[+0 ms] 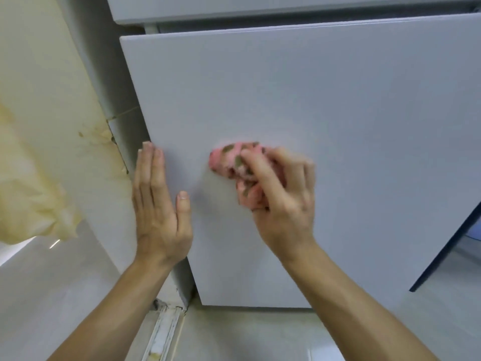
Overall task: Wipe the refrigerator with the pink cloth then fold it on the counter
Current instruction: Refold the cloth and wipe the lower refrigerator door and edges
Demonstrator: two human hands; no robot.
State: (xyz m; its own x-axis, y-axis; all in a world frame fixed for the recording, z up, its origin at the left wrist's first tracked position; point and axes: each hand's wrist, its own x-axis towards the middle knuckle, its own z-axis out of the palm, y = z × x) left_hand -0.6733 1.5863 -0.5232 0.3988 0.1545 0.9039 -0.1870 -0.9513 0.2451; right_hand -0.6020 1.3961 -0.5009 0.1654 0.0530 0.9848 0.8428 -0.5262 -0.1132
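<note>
The right hand (283, 204) grips the bunched pink cloth (221, 161), slanting upper-left to lower-right, against the refrigerator door (312, 100) mid-frame; the left hand (158, 212) lies beside it, fingers (152, 168) straight.

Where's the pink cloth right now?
In the head view, the pink cloth is bunched in the right hand against the refrigerator door, right of the flat left hand.

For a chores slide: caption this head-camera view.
The right hand presses a bunched pink cloth against the grey refrigerator door while the left hand rests flat at its edge.
</note>
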